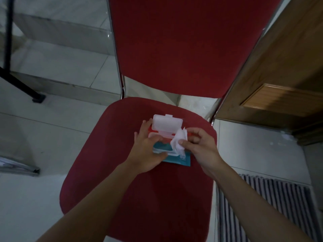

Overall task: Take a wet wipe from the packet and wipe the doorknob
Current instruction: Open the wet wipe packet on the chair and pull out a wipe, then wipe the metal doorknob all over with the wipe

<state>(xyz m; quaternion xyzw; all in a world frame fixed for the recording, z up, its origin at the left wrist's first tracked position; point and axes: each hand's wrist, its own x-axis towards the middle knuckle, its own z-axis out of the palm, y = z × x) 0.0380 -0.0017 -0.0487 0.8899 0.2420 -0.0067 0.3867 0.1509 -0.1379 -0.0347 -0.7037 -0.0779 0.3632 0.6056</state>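
A teal and red wet wipe packet [181, 158] lies on the red chair seat [122, 180], its white plastic lid [167, 125] flipped up and open. My left hand [148, 151] rests on the packet and holds it down. My right hand [201, 145] pinches a crumpled white wet wipe [180, 141] just right of the lid opening. The doorknob is out of view.
The red chair backrest [183, 46] rises behind the seat. A wooden door [279, 75] stands at the right, with a striped mat [271, 206] on the tiled floor below it. A black stand leg [21, 84] is at the left.
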